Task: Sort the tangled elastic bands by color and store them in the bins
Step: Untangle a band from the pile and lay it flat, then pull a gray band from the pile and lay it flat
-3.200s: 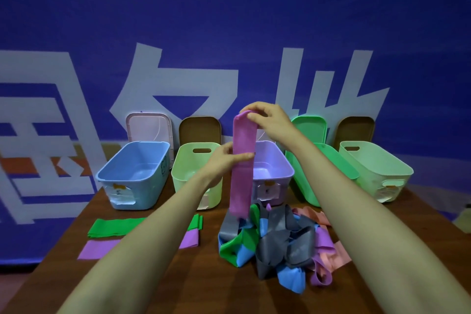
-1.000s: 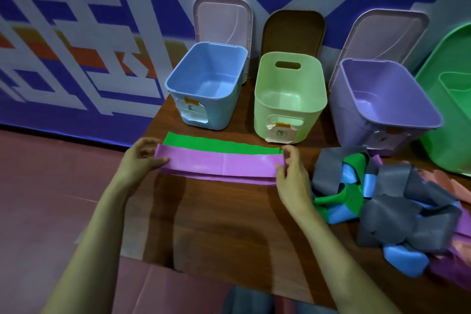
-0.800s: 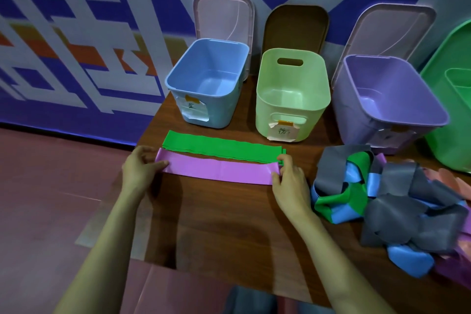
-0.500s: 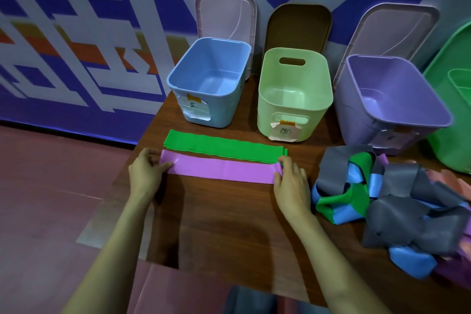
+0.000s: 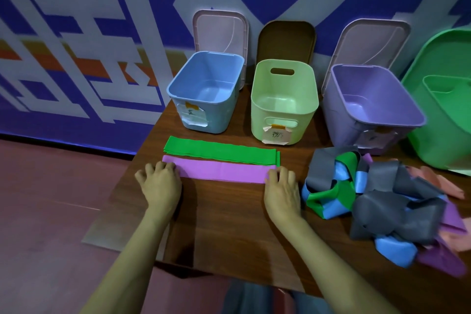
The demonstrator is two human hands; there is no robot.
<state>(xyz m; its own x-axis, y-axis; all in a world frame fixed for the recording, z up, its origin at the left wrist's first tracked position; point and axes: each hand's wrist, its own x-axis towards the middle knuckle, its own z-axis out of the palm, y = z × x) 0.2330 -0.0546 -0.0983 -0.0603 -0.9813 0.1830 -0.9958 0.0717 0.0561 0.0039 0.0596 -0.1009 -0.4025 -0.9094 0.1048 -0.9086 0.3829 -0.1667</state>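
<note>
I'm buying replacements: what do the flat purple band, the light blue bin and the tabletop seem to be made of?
The flat purple elastic band looks like thin matte rubber or latex: it lies limp and ribbon-flat. The light blue bin seems moulded plastic, smooth with a soft sheen and rounded rim. The brown tabletop shows wood grain, possibly laminate.

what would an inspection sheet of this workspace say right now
surface: brown wooden table, bare in front of the hands
job's things: purple band lies flat, just nearer than the flat green band; tangled pile to the right; blue bin, light green bin and purple bin hold no bands
clutter: lids lean on the wall behind the bins
hands: left hand and right hand each touch one end of the purple band; pinch or press unclear
cables: nothing seen
surroundings: blue and white banner, reddish floor
</note>
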